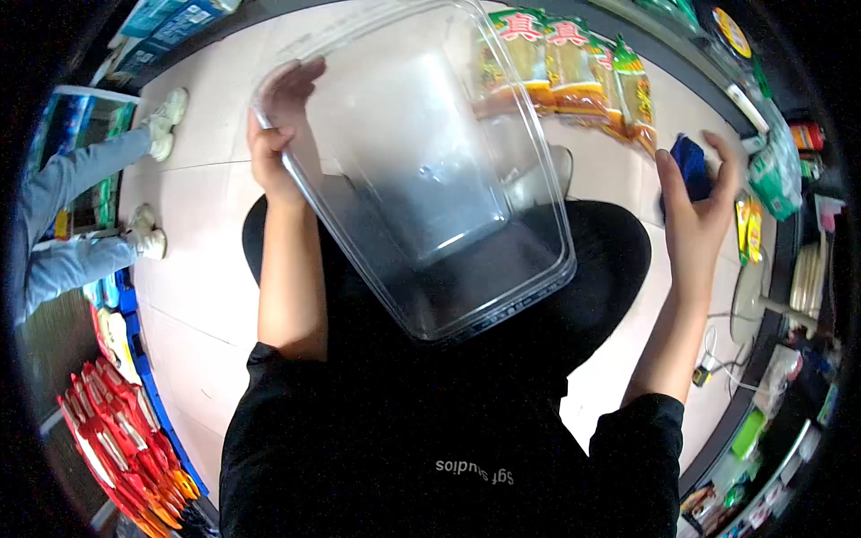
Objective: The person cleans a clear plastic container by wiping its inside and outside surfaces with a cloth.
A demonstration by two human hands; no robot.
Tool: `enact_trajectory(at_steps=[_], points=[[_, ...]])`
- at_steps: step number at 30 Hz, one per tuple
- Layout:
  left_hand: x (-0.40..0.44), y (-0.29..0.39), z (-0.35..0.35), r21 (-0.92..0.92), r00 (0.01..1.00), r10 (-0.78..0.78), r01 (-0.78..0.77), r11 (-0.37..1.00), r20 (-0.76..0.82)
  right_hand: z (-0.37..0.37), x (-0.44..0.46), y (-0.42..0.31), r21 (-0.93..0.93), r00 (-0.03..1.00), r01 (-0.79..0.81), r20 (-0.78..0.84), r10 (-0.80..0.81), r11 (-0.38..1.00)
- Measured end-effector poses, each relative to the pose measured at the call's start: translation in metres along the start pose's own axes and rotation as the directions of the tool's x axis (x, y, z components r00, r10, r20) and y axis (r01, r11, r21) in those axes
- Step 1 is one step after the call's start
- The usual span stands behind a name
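My left hand is closed on the left rim of a clear plastic bin, thumb on the near side. The bin is tilted over my lap, its open top toward me, and nothing shows inside it. To the right, my right hand is raised with a crumpled dark blue cloth between thumb and fingers. Some of its fingers are hidden behind the cloth. Beyond the bin, several plastic packets with yellow-brown contents and green tops lie on the floor; part of them shows through the bin.
Another person's legs stand at the left on the pale tiled floor. Red packages fill the lower left shelf. Shelves of goods line the right, with a yellow packet and a cable close by.
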State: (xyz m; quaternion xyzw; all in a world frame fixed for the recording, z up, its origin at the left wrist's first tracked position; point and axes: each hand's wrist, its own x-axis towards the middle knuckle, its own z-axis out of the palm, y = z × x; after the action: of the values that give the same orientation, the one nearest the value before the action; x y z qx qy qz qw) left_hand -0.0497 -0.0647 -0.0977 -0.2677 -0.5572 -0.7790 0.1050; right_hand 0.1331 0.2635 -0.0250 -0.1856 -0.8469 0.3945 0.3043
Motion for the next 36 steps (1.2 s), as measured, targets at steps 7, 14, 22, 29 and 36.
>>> enact_trajectory(at_steps=[7,14,22,29,36], points=[[-0.003,0.001,-0.002,-0.018,0.995,-0.063,0.062,0.998,-0.079,0.011,0.047,0.033,-0.202,0.962,0.15,0.257,-0.096,0.968],[-0.004,0.001,-0.001,-0.019,0.989,-0.103,0.101,0.995,-0.102,0.027,0.057,0.068,-0.36,0.91,0.411,0.103,-0.402,0.838],[-0.004,0.004,0.0,0.038,0.979,-0.138,0.146,0.989,-0.148,0.034,0.058,0.048,0.206,0.972,-0.231,0.091,0.217,0.951],[-0.004,0.006,0.001,0.036,0.975,-0.16,0.168,0.985,-0.151,0.026,0.067,0.01,0.428,0.906,-0.423,0.214,0.366,0.799],[-0.004,0.01,0.003,-0.007,0.988,-0.117,0.117,0.993,-0.097,0.024,0.069,-0.003,-0.773,0.765,0.397,0.576,0.287,0.494]])
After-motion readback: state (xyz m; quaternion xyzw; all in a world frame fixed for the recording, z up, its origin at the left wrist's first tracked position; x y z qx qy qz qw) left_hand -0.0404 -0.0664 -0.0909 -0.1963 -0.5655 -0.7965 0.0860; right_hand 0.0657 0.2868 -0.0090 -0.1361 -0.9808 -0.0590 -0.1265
